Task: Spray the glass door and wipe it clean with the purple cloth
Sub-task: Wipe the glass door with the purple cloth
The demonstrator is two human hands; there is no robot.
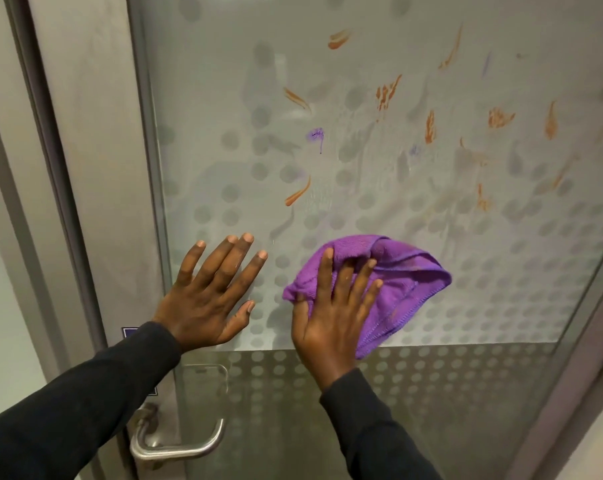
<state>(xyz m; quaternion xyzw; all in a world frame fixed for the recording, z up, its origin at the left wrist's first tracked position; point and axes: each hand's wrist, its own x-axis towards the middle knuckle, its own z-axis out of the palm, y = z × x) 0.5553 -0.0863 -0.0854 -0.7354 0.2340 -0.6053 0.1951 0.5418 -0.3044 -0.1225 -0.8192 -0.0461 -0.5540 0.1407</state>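
Two hands flat on the glass door (362, 98). Purple cloth (407, 282) is bunched low on the frosted panel, long axis roughly left-right, rounded end pointing right. Its left part is hidden under the right hand (331, 327); a cloth fold covers the thumb tip. Door top and right side are cut off. Orange smears (383, 93) and purple marks (316, 135) sit above the cloth. Right hand: fingers straight, spread, pressing the cloth to the glass. Left hand (206, 299): splayed, palm on glass, holding nothing, just beside the cloth.

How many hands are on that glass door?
2. The left hand lies flat on the glass door near its frame; the right hand presses the purple cloth beside it.
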